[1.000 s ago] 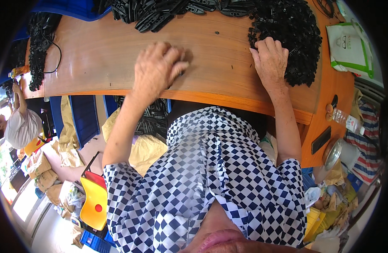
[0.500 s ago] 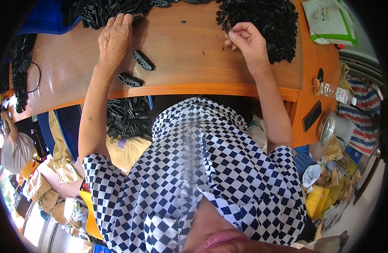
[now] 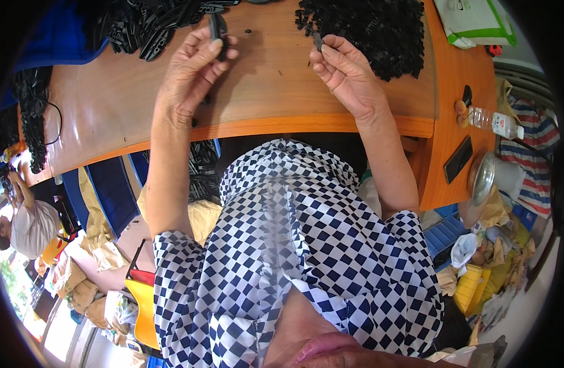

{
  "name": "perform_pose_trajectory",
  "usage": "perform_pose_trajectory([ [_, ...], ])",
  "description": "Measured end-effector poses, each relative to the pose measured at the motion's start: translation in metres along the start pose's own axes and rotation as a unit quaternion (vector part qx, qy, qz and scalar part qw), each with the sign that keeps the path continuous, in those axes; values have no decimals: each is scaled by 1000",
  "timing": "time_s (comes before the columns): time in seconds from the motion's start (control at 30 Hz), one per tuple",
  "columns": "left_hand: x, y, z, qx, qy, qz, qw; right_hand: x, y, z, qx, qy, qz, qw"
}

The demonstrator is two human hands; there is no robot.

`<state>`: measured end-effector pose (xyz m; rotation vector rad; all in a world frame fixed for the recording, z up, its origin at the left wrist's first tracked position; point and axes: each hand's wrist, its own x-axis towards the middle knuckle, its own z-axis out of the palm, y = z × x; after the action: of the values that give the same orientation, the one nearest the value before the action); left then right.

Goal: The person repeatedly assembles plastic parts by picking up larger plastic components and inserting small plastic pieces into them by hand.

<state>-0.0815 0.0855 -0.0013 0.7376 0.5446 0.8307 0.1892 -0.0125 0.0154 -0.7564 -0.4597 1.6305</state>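
Left hand, eleven o'clock, grasping elongated black part, right hand, one o'clock, pinching small dark piece

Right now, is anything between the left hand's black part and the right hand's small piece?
Nothing visible blocks the black part from the small piece; one tiny dark bit merely lies on the table.

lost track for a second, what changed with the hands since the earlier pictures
The left hand has moved right, away from the heap of long pieces, and now holds a long black piece. The right hand, first resting on the small-parts pile, now pinches a small part. Bottle and phone stayed put.
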Motion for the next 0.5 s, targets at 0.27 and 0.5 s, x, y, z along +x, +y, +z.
perform_pose_trajectory([
  [0.27, -6, -46, 49, -132, -25, -62, 989, -15, 8, 19, -205, 92, -71, 972],
  [0.5, -10, -61, 67, -135, -41, -51, 989, -14, 35, 34, -255, 109, -163, 947],
])
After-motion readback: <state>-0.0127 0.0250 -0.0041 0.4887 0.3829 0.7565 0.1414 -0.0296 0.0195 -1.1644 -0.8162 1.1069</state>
